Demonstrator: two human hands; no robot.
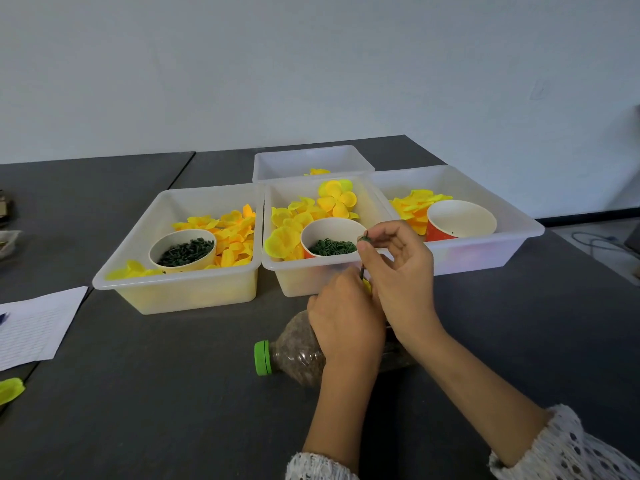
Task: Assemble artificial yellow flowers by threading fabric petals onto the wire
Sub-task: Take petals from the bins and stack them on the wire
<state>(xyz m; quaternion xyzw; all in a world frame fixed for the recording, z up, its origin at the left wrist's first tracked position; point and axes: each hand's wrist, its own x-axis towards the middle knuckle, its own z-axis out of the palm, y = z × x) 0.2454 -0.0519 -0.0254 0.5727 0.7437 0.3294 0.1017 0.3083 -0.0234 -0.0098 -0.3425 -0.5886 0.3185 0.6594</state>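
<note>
Pinching a small green piece [364,239] at frame centre, right hand [401,271] worked the wire [361,271]; left hand [343,320] gripped yellow petals [367,285] below.

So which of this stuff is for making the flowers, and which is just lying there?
For the flowers:
- left hand and right hand, holding the wire
- green ring pinched by the right hand
- petals in the bins
- cups of green bits

Lying about:
- bottle
- paper
- stray petal at the table edge
</note>
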